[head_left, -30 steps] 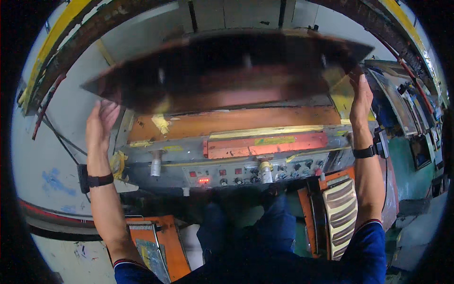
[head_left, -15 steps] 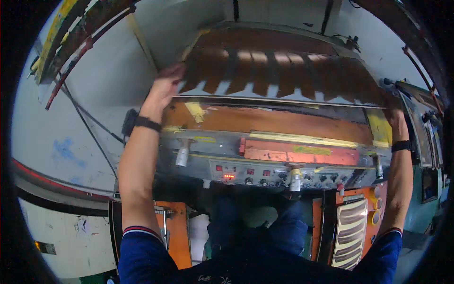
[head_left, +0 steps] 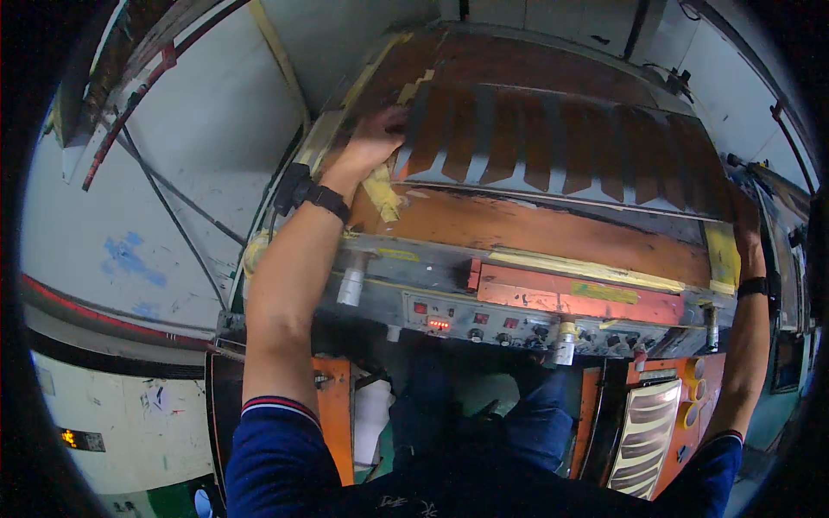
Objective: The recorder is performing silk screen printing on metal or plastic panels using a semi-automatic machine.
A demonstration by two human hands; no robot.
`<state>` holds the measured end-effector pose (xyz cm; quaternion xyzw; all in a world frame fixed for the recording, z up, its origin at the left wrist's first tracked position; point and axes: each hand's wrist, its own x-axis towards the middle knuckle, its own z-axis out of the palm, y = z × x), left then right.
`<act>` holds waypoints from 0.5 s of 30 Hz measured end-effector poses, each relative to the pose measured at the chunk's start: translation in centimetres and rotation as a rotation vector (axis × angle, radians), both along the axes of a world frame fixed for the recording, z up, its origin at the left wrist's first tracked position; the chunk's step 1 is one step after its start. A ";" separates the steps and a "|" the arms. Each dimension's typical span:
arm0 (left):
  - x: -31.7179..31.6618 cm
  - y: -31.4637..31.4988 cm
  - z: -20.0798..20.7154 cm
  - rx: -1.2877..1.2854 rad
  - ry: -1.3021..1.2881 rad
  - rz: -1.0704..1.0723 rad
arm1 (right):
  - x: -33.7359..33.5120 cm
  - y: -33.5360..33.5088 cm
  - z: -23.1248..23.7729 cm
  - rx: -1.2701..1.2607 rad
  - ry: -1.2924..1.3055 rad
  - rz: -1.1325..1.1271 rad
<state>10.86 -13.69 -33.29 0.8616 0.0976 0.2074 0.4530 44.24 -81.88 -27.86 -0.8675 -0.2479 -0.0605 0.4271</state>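
A wide flat sheet [head_left: 509,142] lies over the bed of a bench machine, with dark brown, pointed bands across a pale bluish-grey ground. My left hand [head_left: 376,140] is at its left edge, fingers bent around the sheet's side and somewhat blurred. At the opposite edge, my right hand [head_left: 744,216] is in deep shadow against the sheet's right end; its fingers cannot be made out. In front of the sheet runs a brown bed strip [head_left: 518,226] with yellow tape [head_left: 380,194] stuck near its left end.
Along the machine's front are a copper-coloured bar [head_left: 579,293], a control panel [head_left: 484,328] with a red display, and metal knobs [head_left: 352,281]. Low on the right, a brown-patterned panel [head_left: 646,436] rests near yellow tape rolls [head_left: 692,393]. A red rod [head_left: 129,121] hangs upper left.
The sheet has come down closer to the bed and shifted right. My left hand has moved right with its edge. My right hand stays at the right end. The whole view has turned slightly.
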 end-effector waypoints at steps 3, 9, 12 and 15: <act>0.0 -0.8 0.3 -0.151 0.002 0.006 | 0.3 -0.4 -0.4 0.164 0.124 0.092; -0.2 -0.7 0.3 -0.077 0.006 0.040 | -0.4 1.4 0.0 -0.109 0.066 -0.146; 0.2 0.3 -0.4 -0.039 0.002 -0.012 | -0.4 1.6 -0.3 -0.206 0.001 -0.214; 0.2 0.2 -0.4 -0.031 0.011 -0.022 | 0.2 0.8 -1.2 -0.166 -0.056 -0.164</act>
